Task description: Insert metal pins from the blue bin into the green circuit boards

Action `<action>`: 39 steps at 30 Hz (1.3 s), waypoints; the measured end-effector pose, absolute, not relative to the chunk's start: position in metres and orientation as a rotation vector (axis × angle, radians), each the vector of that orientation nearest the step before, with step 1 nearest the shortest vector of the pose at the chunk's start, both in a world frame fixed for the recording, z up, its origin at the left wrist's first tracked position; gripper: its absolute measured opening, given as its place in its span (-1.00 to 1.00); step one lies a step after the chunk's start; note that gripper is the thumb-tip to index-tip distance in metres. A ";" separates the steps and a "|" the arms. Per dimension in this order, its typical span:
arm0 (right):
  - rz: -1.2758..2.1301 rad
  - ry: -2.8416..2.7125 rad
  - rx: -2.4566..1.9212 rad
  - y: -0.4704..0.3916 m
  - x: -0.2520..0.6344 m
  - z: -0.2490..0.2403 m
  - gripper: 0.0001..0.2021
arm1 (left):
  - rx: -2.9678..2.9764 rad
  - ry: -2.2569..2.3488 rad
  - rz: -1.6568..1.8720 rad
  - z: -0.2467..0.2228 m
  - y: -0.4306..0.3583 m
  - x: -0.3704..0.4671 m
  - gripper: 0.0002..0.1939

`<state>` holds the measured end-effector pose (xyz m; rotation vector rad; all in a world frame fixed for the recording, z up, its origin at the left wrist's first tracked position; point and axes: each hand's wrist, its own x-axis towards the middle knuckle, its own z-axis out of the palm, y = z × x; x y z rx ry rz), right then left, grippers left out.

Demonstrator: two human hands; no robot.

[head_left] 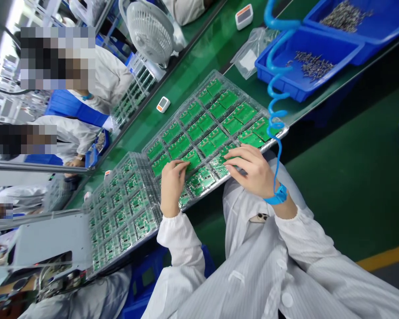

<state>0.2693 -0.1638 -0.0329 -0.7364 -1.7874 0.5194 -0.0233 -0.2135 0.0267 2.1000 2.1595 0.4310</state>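
Observation:
A clear plastic tray of green circuit boards lies in front of me, its compartments in rows. My left hand is over the tray's lower left part, thumb and fingertips pressed together at the edge of a green circuit board. Whatever is between those fingertips is hidden. At the tray's near edge, my right hand has its thumb and fingers apart, the tips just by a board with shiny solder side. A blue wrist strap with a coiled cord is on my right wrist.
Left stands another stack of board-filled trays. Blue bins with small metal parts and a plastic bag sit at upper right. The blue coiled cord hangs over the tray's right corner. Co-workers and a fan are across the bench.

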 end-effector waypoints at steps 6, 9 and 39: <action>0.496 -1.740 -0.732 -0.162 0.274 -0.034 -0.91 | 1.966 2.422 0.475 0.023 -0.202 -0.017 -0.73; 0.502 -1.744 -0.736 -0.162 0.274 -0.034 -0.92 | 1.889 2.537 0.354 0.018 -0.197 -0.012 -0.69; 0.476 -1.919 -0.795 -0.159 0.280 -0.044 -0.89 | 1.489 2.227 1.309 0.027 -0.238 0.022 -0.70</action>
